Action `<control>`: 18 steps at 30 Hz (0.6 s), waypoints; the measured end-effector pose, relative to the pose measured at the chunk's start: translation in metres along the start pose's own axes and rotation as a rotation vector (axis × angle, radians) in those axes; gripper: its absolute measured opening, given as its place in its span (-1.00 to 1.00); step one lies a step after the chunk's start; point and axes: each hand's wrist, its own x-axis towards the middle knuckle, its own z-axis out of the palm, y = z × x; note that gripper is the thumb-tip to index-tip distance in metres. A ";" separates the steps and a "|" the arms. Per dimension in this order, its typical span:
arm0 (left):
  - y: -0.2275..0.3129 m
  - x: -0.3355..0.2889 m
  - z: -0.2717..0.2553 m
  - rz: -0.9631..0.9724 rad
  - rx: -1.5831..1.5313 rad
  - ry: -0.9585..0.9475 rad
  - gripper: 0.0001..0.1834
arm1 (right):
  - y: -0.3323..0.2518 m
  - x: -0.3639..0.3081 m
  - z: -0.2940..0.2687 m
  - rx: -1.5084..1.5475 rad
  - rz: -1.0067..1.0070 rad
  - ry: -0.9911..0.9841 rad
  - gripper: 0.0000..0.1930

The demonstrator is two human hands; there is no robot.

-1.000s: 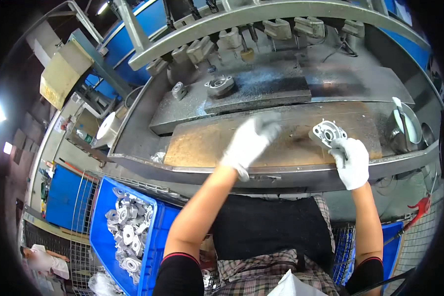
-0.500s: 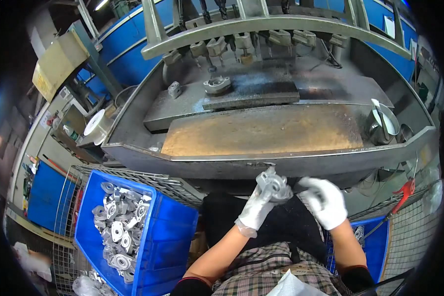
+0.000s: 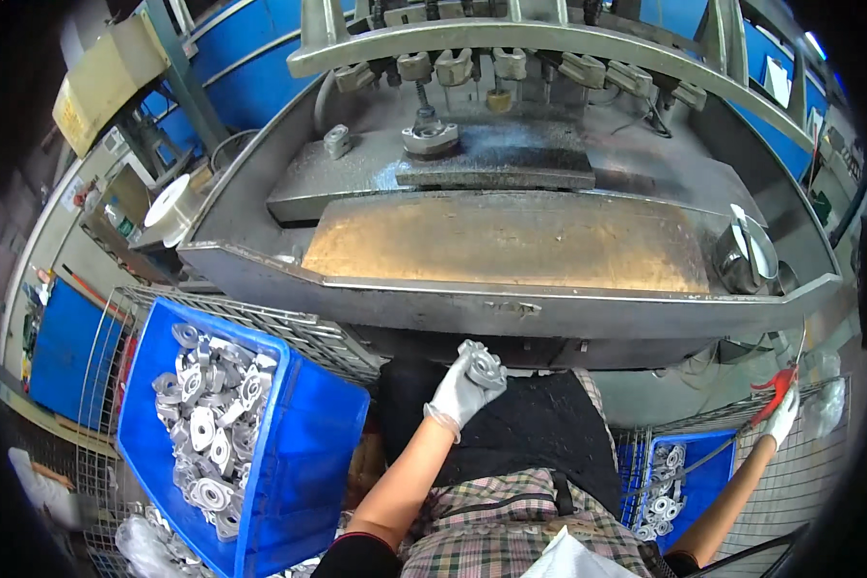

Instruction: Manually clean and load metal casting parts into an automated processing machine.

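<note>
The person's left hand (image 3: 460, 393) has its gloved fingers closed around one grey metal part (image 3: 486, 370), holding it up over the lap, just short of the front edge of the desk (image 3: 549, 306). That part is out of both bins and off the desk. The right hand (image 3: 785, 419) is stretched well out to the side, beyond the desk's front right corner, at the handle of a red gun (image 3: 775, 388). It looks to be touching the handle; whether this grip is fully closed I cannot tell from here.

Either side of the person's legs stands a blue bin. The left bin (image 3: 308, 453) is tilted and carries a big heap of similar parts (image 3: 207, 414); the right bin (image 3: 705, 485) shows a smaller pile (image 3: 660, 506). Going by the two heaps, I'd judge the work to be partway along, with many parts in each place, though which are finished and which are left I cannot make out.

Farther off, toward the desk's back left, a round fixture (image 3: 431, 141) sits beneath a row of spindles (image 3: 455, 67), with a small block (image 3: 337, 142) nearer the left edge. A metal cup (image 3: 739, 262) stands at the front right corner.
</note>
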 end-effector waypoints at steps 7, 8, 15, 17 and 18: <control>0.018 0.033 -0.049 0.163 -0.132 0.037 -0.57 | -0.030 -0.044 0.013 0.284 0.204 -0.236 -0.29; 0.018 0.037 -0.055 0.195 -0.131 0.051 -0.53 | -0.035 -0.039 0.008 0.415 0.337 -0.322 -0.31; 0.026 0.048 -0.065 0.148 -0.110 0.115 -0.46 | -0.144 -0.049 -0.028 0.615 0.075 -0.507 -0.61; 0.025 0.045 -0.063 0.150 -0.098 0.146 -0.46 | -0.200 -0.100 -0.021 0.551 -0.016 -0.766 -0.67; 0.023 0.045 -0.056 0.155 -0.089 0.131 -0.50 | -0.240 -0.139 -0.014 0.497 -0.066 -0.860 -0.69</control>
